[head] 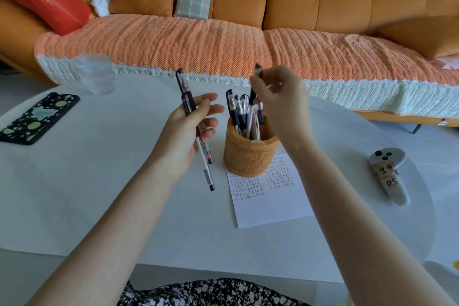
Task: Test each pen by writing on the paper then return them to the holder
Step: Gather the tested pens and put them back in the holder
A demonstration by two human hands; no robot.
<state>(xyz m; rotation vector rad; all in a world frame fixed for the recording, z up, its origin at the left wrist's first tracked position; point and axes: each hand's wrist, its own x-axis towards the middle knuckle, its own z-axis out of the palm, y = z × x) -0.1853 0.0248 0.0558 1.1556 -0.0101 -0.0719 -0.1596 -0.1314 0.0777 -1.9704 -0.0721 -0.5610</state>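
Above the holder [248,154], your right grip [280,104] pinches a black pen [257,69] near its top between thumb and fingertips. The pen's lower end sits among the pens [238,107] standing in the holder. I cannot tell whether it is leaving or going back in. Either way, hold it upright and move it straight along its length, so it doesn't drag its neighbours or tip the holder, which stands on the far edge of the paper [270,201].

Your left grip [191,129] is half open. The thumb and lower fingers clasp the spare pens [185,97], which look like two, slanting from above the hand down toward the worktop [99,181], while two fingers stretch out free. That hold looks loose, so firm it up before you write. The near half of the paper is bare, so aim your test strokes there, clear of the holder.
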